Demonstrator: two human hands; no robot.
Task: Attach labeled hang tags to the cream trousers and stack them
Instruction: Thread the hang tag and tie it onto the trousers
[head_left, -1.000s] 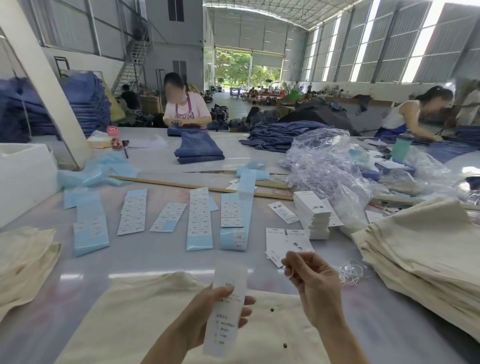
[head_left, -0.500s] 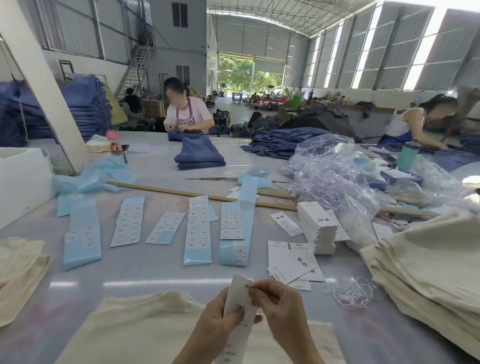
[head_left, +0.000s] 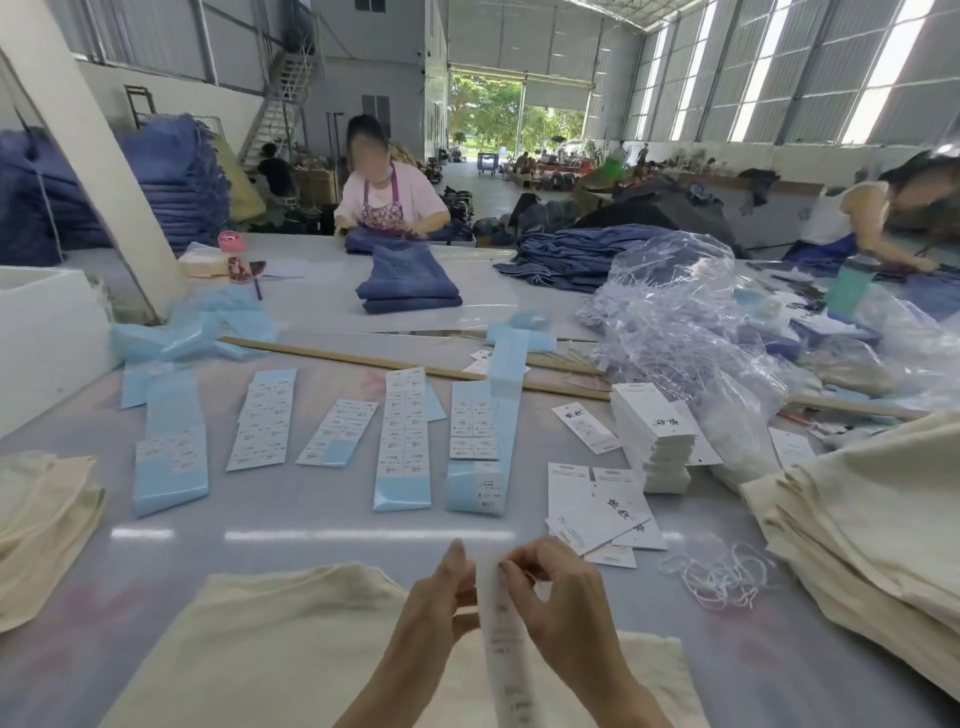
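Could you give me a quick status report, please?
Left hand and right hand both pinch the hang tag. Cream trousers beneath, untagged. Nothing in the way.

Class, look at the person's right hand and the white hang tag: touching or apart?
Touching. The head view shows the right hand pinching the top edge of the white hang tag, fingertips directly on the paper.

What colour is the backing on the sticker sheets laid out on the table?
Light blue backing, seen in the head view.

The hang tag (head_left: 506, 639) ran off the bottom edge of the frame, its print too blurred to read. The right hand (head_left: 563, 603) hid the tag's top corner. The cream trousers (head_left: 270, 649) were cut off below.
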